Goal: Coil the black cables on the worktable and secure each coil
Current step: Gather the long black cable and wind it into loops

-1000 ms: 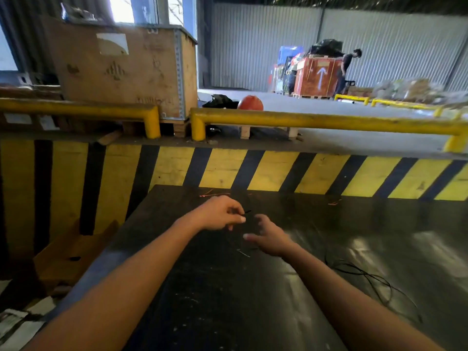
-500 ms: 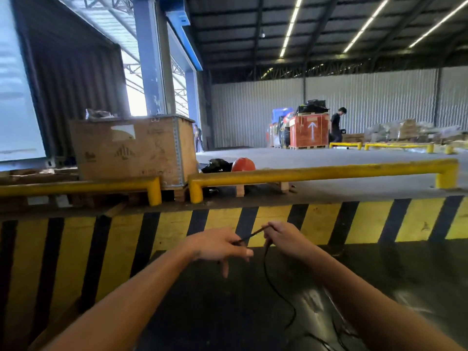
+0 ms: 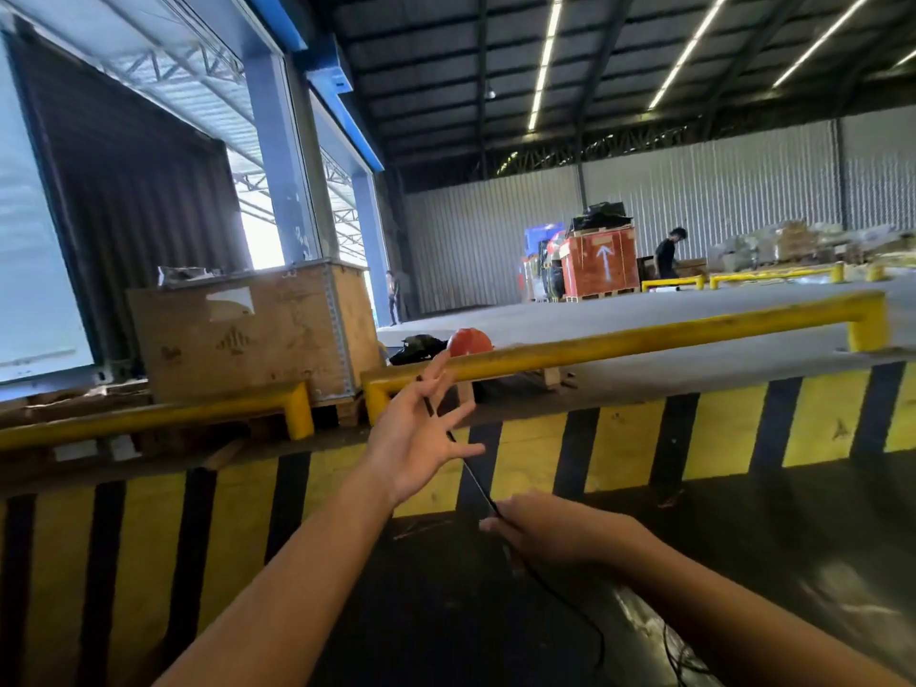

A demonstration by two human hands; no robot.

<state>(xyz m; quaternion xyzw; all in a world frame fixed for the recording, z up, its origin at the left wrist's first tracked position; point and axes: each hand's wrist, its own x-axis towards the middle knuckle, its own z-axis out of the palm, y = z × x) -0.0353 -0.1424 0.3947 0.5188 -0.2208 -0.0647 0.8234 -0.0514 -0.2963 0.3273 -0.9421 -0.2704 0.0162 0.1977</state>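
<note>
My left hand [image 3: 411,438] is raised in front of the striped barrier with its fingers spread. A thin black cable [image 3: 478,483] passes between those fingers, and its end sticks up just above them. The cable runs taut down to my right hand [image 3: 550,533], which is closed around it lower and to the right. Below my right hand the cable drops onto the black worktable [image 3: 446,612] and ends in a loose tangle [image 3: 684,657] at the bottom right, partly hidden by my right forearm.
A yellow-and-black striped barrier [image 3: 718,438] with yellow rails [image 3: 644,339] stands behind the table. A wooden crate [image 3: 248,339] sits at the back left. Far off are a red crate [image 3: 602,260] and a person [image 3: 666,252] on the warehouse floor.
My left hand has risen and spread its fingers, carrying the cable end up. My right hand has dropped and slid down the cable, so the hands are now apart. The view tilted upward.
</note>
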